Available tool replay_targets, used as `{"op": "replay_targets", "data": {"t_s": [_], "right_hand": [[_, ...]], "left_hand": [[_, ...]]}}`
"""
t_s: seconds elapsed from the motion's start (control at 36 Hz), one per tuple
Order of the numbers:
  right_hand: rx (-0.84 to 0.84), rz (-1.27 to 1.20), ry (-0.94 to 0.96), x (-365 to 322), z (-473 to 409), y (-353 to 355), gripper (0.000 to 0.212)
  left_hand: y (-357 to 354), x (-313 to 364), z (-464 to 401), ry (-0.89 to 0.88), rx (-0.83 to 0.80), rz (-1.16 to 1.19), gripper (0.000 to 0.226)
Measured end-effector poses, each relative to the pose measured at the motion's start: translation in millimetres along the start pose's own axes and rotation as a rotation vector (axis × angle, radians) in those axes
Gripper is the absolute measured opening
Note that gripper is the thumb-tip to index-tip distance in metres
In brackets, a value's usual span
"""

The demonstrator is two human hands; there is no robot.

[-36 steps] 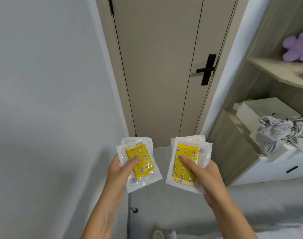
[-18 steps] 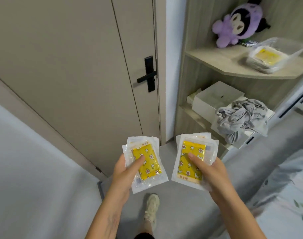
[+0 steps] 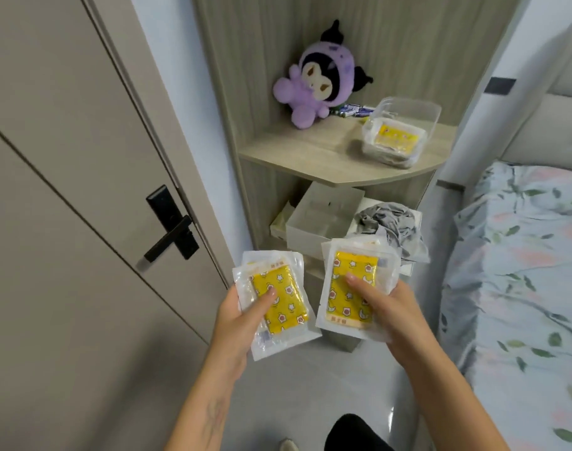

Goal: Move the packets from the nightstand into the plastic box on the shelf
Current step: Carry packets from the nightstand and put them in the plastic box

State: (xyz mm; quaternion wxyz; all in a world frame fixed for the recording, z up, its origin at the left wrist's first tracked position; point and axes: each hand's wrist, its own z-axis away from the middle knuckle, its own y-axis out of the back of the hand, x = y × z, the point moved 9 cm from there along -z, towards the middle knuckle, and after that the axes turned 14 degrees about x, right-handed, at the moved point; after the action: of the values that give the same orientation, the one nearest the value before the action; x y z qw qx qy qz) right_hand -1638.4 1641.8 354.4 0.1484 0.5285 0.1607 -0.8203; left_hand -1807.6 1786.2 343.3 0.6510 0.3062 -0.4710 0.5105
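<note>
both our hands are pinching small stacks of packets, thumb pressed on the yellow face and fingers curled underneath: our left hand holds the left stack, and just beside it our right hand holds the right stack, the two bundles near each other but apart, out in front of us above the floor. off to our far left stands the door with its black handle. we judge these packets to be light and soft, flat sachets sealed in clear film with wide floppy borders, so the film is likely slick and the stacked ones could slide over each other (a thumb across the padded yellow middle looks like the sound place to hold, not the thin edge). further right and higher up, the shelf carries a purple plush toy at the back, some small blue-and-white items behind it that we cannot make out, and the plastic box near the shelf's right edge. that box is clear and open-topped, and we can see at least one yellow packet already lying flat inside it, with more film layers seemingly beneath. below the shelf sits a pale box with a crumpled grey cloth beside it, and the bed with floral bedding fills the right side.
</note>
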Motion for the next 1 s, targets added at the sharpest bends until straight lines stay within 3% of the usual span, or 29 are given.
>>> {"op": "replay_targets", "data": {"t_s": [0.33,0.5,0.75,0.89,1.0], "right_hand": [[0.162,-0.043,0.016,-52,-106,37,0.03],[0.11,-0.027,0.034,-89,-174,54,0.045],[0.008,0.03,0.067,-154,-251,79,0.042],[-0.065,-0.074,0.064,-187,-275,79,0.037],[-0.237,-0.26,0.023,-205,-283,63,0.062]], "left_hand": [[-133,26,-76,0.021,-0.177,-0.073,0.021],[-208,44,-104,0.022,-0.189,-0.026,0.019],[-289,67,-132,0.007,-0.124,0.029,0.021],[-316,87,-140,-0.066,-0.097,0.02,0.022],[-337,109,-144,-0.182,-0.098,-0.041,0.027]]}}
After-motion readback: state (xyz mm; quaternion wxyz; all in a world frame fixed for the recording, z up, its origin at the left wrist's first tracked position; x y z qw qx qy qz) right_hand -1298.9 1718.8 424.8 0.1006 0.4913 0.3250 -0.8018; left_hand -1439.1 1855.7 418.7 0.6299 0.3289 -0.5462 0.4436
